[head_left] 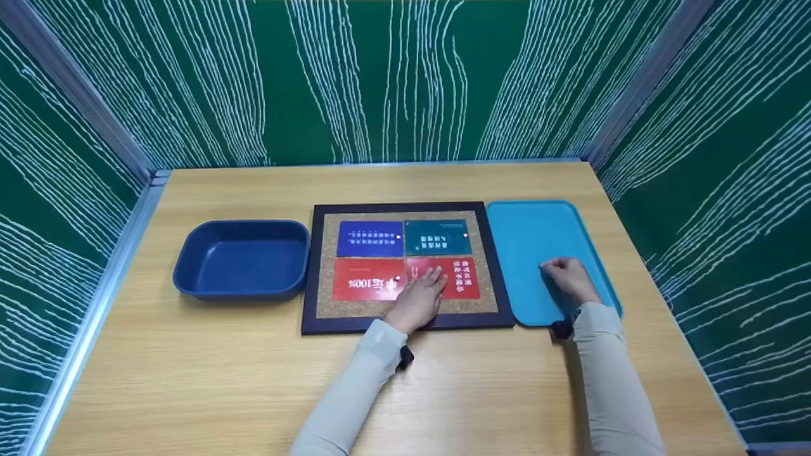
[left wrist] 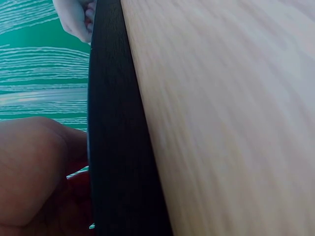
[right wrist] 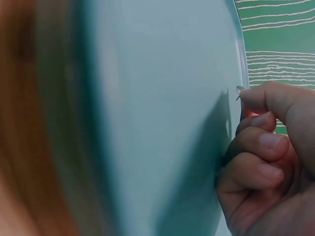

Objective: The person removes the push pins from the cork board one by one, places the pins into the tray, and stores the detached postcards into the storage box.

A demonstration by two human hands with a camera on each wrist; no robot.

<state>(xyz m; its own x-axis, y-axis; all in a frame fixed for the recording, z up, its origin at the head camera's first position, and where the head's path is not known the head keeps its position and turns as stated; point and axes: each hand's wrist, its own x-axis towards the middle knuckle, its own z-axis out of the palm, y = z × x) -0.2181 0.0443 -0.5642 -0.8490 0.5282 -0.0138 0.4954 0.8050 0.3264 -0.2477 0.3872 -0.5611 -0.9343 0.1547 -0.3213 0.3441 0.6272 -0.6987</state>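
My left hand rests on the lower right red card, fingers spread over its left part. That card lies on a dark-framed cork board. Left of it is another red card, and above lie a blue card and a green card. Small bright pinheads show on the blue, green and left red cards. Over the blue-green tray, my right hand pinches a thumbtack between thumb and forefinger, its point sticking out. The other right fingers are curled.
A deep navy bin stands left of the board. The tray touches or nearly touches the board's right side. Everything sits on a wooden table, with green, white-streaked panels around its back and sides.
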